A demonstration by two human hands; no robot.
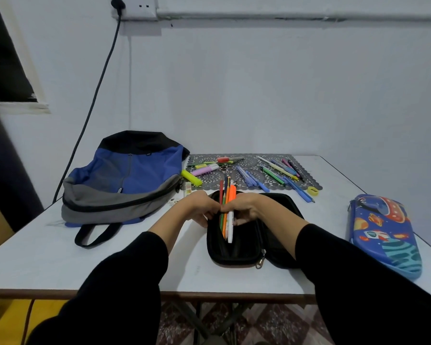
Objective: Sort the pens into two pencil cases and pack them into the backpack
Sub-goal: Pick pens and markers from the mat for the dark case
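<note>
Reaching in from 7 and 5 o'clock, left sleeve [125, 275] and right sleeve [346, 265] black, ending mid-forearm, wrists bare. Meeting at centre, knuckles up: left hand [200, 207] pinching a bundle of pens [227, 195] from its 9 o'clock side, right hand [243, 208] curled round it from 3 o'clock.

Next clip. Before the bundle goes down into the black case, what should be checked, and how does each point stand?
1. Black pencil case lies open: ok.
2. Right hand grips pen bundle: ok.
3. Left hand hold, on bundle or case: cannot tell.
4. Bundle fully inside case: not ok, ends overhang the far edge.
5. Blue pencil case open: not ok, closed.
6. Loose pens cleared off mat: not ok, many remain.
</note>
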